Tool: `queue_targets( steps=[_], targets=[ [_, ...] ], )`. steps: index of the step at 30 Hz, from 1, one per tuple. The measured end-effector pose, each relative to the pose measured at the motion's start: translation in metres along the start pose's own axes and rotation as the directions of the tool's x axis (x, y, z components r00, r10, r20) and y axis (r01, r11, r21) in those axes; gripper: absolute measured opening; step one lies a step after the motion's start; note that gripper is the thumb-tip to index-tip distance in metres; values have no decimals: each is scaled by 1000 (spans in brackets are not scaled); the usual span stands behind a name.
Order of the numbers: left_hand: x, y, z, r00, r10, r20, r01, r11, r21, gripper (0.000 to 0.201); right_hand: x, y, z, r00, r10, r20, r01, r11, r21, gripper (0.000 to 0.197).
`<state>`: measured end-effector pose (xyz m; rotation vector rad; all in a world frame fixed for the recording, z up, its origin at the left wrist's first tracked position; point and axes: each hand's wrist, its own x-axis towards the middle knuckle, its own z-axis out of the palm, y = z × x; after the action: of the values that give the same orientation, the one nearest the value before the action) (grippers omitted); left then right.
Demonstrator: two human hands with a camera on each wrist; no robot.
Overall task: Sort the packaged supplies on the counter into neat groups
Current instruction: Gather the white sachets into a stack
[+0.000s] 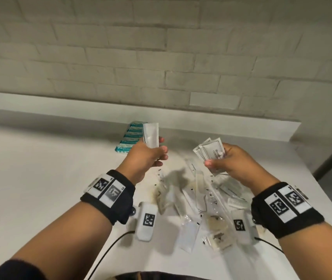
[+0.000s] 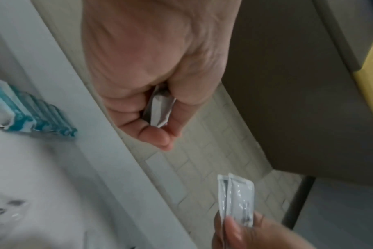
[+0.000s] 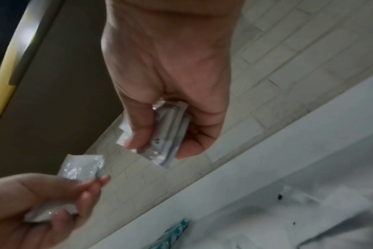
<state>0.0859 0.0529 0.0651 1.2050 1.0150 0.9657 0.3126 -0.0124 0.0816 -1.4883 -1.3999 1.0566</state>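
My left hand (image 1: pixel 153 152) is raised above the white counter (image 1: pixel 39 174) and grips a plain white sachet (image 1: pixel 151 135) that stands upright out of its fingers (image 2: pixel 158 109). My right hand (image 1: pixel 221 158) holds a fanned bundle of white printed sachets (image 1: pixel 209 149) between thumb and fingers (image 3: pixel 166 133). Each hand's packets also show in the other wrist view: the right hand's sachets (image 2: pixel 236 198), the left hand's sachet (image 3: pixel 81 166). Below both hands lies a loose pile of clear and white packets (image 1: pixel 197 203). A row of teal-and-white packs (image 1: pixel 129 138) stands lined up behind the left hand.
A pale brick wall (image 1: pixel 161 47) with a low ledge (image 1: pixel 60 110) closes the back of the counter. The counter's right edge (image 1: pixel 322 174) drops to a grey floor. Cables (image 1: pixel 108 251) trail from the wrist cameras over the front of the counter.
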Motion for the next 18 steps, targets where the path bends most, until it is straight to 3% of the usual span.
queue_targets(
  steps=[4, 7, 10, 15, 18],
  targets=[
    [8, -28, -2, 994, -92, -58, 105, 954, 282, 13, 9, 18, 7, 995, 52, -86, -55, 998, -42, 25],
    [3, -46, -15, 979, -191, 73, 99, 756, 647, 16, 8, 30, 7, 995, 72, -75, -80, 991, -103, 25],
    [-9, -55, -16, 944, -264, 199, -7, 585, 811, 18, 3, 37, 6, 994, 92, -60, -100, 985, -139, 27],
    [-23, -66, 6, 848, -373, 377, -239, 366, 899, 39, -4, 37, 14, 995, 101, -7, -101, 989, -107, 31],
    [-29, -78, 17, 837, -352, 419, -377, 183, 908, 47, -6, 38, 17, 993, 116, -1, -115, 983, -145, 34]
  ],
)
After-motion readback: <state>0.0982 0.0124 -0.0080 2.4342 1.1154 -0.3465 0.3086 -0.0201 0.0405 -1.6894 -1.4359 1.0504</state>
